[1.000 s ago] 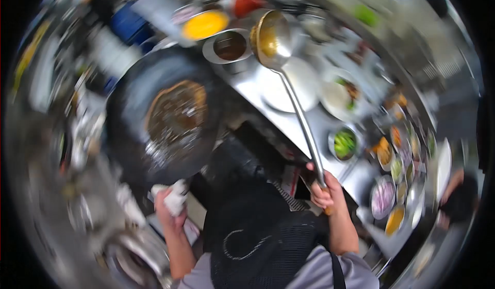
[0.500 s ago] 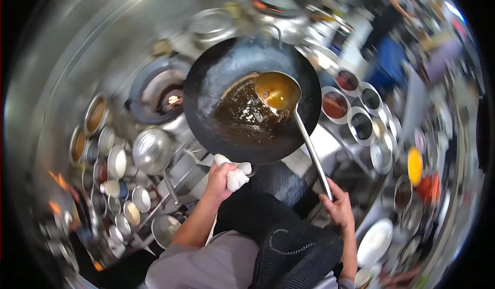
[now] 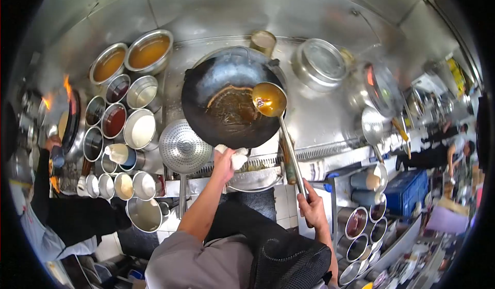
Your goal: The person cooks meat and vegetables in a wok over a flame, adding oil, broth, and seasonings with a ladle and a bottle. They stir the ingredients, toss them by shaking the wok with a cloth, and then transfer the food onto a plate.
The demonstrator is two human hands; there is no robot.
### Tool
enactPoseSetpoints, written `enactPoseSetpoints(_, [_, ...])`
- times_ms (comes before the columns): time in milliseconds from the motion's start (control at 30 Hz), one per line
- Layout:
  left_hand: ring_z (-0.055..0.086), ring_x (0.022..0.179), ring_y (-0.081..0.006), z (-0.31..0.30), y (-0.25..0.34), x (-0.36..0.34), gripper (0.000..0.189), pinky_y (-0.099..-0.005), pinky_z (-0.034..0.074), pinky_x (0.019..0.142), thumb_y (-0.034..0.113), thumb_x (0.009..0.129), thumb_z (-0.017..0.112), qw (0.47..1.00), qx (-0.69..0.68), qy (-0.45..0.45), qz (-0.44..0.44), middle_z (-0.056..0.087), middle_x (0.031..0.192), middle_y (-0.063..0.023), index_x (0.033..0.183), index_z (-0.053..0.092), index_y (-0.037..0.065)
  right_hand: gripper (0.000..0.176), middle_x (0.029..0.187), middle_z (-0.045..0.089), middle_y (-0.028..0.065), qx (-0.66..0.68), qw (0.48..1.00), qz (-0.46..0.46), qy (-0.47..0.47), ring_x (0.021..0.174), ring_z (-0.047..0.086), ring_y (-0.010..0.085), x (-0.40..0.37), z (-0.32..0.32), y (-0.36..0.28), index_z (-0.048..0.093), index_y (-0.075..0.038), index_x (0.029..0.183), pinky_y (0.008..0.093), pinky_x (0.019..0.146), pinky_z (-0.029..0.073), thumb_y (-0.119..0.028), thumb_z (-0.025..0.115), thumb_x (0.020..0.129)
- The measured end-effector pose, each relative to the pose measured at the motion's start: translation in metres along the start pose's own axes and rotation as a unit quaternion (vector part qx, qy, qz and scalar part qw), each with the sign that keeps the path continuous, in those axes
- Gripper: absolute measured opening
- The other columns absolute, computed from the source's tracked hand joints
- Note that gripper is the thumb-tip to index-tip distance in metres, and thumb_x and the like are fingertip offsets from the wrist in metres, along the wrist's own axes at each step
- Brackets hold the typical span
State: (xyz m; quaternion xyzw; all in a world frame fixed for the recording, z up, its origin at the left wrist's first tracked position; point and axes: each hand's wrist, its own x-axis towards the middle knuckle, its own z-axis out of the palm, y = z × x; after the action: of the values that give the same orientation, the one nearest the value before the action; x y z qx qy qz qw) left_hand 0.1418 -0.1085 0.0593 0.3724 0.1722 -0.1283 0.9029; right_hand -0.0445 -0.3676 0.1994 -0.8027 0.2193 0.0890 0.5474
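Observation:
My left hand is closed around a bunched white cloth at the near rim of a big black wok; the wok's near handle is hidden there. Dark brown oily liquid lies in the bottom of the wok. In my right hand is the long metal handle of a ladle. The ladle's bowl, full of glossy amber liquid, overlaps the wok's right side. Left of the wok rests a round perforated strainer, its handle pointing toward me.
Metal pots of sauces and seasonings crowd the left, with two larger bowls of amber liquid behind. A lidded pot stands at the back right. At far left, a co-worker's sleeve is near flames. A blue crate lies right.
My view has swung left, away from the right-hand counter, and the wok is now over the stove by the back wall. The ladle and cloth stay in my hands.

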Motion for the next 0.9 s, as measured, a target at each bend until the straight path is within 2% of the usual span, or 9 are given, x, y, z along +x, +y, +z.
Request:
enactPoseSetpoints(100, [0.071,0.084,-0.0266,-0.006,-0.033,0.042,0.031,-0.0404,0.062,0.069,-0.001,0.085,0.057,0.999,0.003,-0.004,0.048,0.066,0.101,-0.0122,0.115,0.051,0.003,0.055,0.057,0.055,0.0058,-0.078,0.996,-0.031,0.007,0.050,0.049,0.0084,0.038,0.000,-0.014,0.048,-0.006,0.146,0.0300,0.049,0.043,-0.014,0.063,0.094])
enactPoseSetpoints(133, [0.065,0.079,-0.0154,0.011,-0.022,0.036,0.026,-0.0323,0.056,0.069,0.010,0.090,0.066,1.000,-0.024,-0.008,0.018,0.063,0.095,-0.0064,0.111,0.053,0.002,0.055,0.058,0.057,0.0109,-0.142,0.988,-0.063,0.021,0.051,0.053,0.0129,0.051,-0.001,-0.016,0.049,-0.006,0.145,0.0324,0.052,0.045,-0.012,0.064,0.093])
enactPoseSetpoints(300, [0.062,0.086,-0.0144,-0.008,-0.027,0.046,0.061,-0.0295,0.054,0.073,0.045,0.090,0.073,0.982,0.170,0.076,-0.011,0.059,0.098,-0.0076,0.120,0.043,0.001,0.057,0.083,0.067,0.0227,-0.362,0.909,-0.194,0.068,0.070,0.066,0.0370,0.099,-0.023,-0.013,0.050,-0.016,0.145,0.0437,0.066,0.052,-0.012,0.067,0.090])
enactPoseSetpoints(500, [0.056,0.116,-0.0273,-0.062,0.023,-0.069,0.070,-0.0381,0.050,0.093,0.023,0.085,0.075,0.948,0.235,0.211,0.046,0.051,0.127,-0.0200,0.132,0.033,-0.006,0.057,0.085,0.067,0.0210,-0.464,0.846,-0.262,0.017,0.075,0.067,0.0412,0.161,-0.057,-0.038,0.049,-0.016,0.146,0.0483,0.067,0.052,-0.013,0.065,0.091])
enactPoseSetpoints(667, [0.060,0.114,-0.0329,-0.094,0.016,-0.118,0.059,-0.0391,0.051,0.092,0.019,0.082,0.075,0.872,0.415,0.259,-0.015,0.056,0.127,-0.0237,0.128,0.046,-0.004,0.062,0.090,0.066,0.0264,-0.302,0.835,-0.458,-0.033,0.078,0.064,0.0463,0.268,0.068,-0.154,0.042,-0.018,0.150,0.0518,0.067,0.051,-0.011,0.062,0.091])
enactPoseSetpoints(700, [0.059,0.111,-0.0374,-0.130,-0.019,-0.104,0.054,-0.0428,0.049,0.094,0.023,0.081,0.076,0.872,0.427,0.208,0.121,0.058,0.122,-0.0237,0.125,0.054,0.000,0.060,0.093,0.066,0.0287,-0.330,0.829,-0.449,-0.048,0.080,0.065,0.0478,0.278,0.102,-0.195,0.043,-0.017,0.148,0.0547,0.069,0.050,-0.013,0.061,0.091])
enactPoseSetpoints(733, [0.057,0.107,-0.0407,-0.145,-0.039,-0.095,0.050,-0.0470,0.046,0.093,0.026,0.079,0.078,0.730,0.593,0.258,0.220,0.060,0.112,-0.0229,0.121,0.060,0.003,0.058,0.092,0.067,0.0298,-0.312,0.818,-0.480,-0.055,0.082,0.065,0.0489,0.300,0.138,-0.222,0.044,-0.017,0.147,0.0569,0.073,0.051,-0.016,0.060,0.092])
enactPoseSetpoints(800, [0.055,0.103,-0.0422,-0.136,-0.040,-0.089,0.048,-0.0494,0.044,0.092,0.027,0.078,0.079,0.665,0.619,0.339,0.246,0.060,0.104,-0.0233,0.118,0.062,0.005,0.058,0.097,0.068,0.0296,-0.392,0.814,-0.421,-0.083,0.093,0.065,0.0484,0.310,0.201,-0.294,0.044,-0.018,0.147,0.0563,0.082,0.052,-0.017,0.058,0.091])
enactPoseSetpoints(900, [0.055,0.102,-0.0444,-0.128,-0.042,-0.074,0.048,-0.0511,0.044,0.091,0.027,0.078,0.080,0.729,0.525,0.373,0.231,0.060,0.104,-0.0253,0.117,0.063,0.006,0.058,0.103,0.070,0.0252,-0.491,0.741,-0.450,-0.079,0.098,0.067,0.0451,0.358,0.287,-0.343,0.046,-0.020,0.146,0.0523,0.087,0.053,-0.015,0.058,0.089])
